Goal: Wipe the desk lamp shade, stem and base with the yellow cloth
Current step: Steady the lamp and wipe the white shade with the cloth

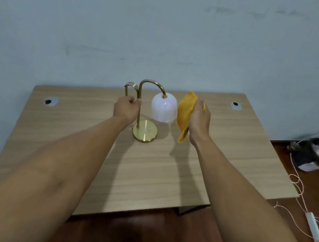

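Note:
A desk lamp stands at the back middle of the wooden desk (146, 171). Its curved brass stem (139, 113) rises from a round brass base (145, 130), and a white-pink glass shade (164, 109) hangs from the arch. My left hand (126, 109) grips the stem about halfway up, fingers curled round it. My right hand (199, 119) holds the yellow cloth (184, 112) just right of the shade. The cloth hangs folded from my fingers, close beside the glass; whether it touches is unclear.
The desk stands against a pale wall and has two cable holes (51, 101) (235, 105). On the wooden floor to the right are a dark bin (315, 154), a white power strip (316, 237) and loose cords (299, 186).

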`<move>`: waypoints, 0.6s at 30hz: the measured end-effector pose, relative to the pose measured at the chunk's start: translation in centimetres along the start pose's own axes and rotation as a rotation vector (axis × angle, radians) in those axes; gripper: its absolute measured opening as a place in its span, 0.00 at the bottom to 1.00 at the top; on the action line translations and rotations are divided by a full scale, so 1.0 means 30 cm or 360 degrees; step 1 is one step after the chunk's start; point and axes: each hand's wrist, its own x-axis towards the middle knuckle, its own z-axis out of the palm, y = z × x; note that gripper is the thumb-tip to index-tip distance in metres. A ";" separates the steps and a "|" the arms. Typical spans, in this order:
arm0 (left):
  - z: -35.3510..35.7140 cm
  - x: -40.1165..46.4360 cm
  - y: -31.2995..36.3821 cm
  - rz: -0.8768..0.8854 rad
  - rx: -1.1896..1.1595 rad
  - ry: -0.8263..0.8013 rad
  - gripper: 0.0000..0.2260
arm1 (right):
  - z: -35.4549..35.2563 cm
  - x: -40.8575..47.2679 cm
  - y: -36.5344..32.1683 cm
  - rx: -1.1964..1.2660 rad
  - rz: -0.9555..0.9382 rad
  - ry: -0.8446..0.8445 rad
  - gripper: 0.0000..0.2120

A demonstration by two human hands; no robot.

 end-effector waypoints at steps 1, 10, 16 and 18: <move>0.009 0.011 -0.007 0.0006 0.0017 -0.0064 0.15 | 0.017 -0.010 0.003 0.0006 -0.0009 0.0009 0.31; 0.067 0.099 -0.021 0.0182 -0.0094 -0.0088 0.05 | 0.168 -0.070 0.028 -0.0040 -0.0394 -0.0063 0.20; 0.083 0.121 -0.035 0.0207 -0.0025 -0.0030 0.12 | 0.194 -0.064 0.133 -0.0556 -0.0901 -0.0203 0.24; 0.084 0.123 -0.032 0.0194 -0.0021 -0.0045 0.12 | 0.184 -0.055 0.172 -0.0646 -0.0985 -0.0221 0.25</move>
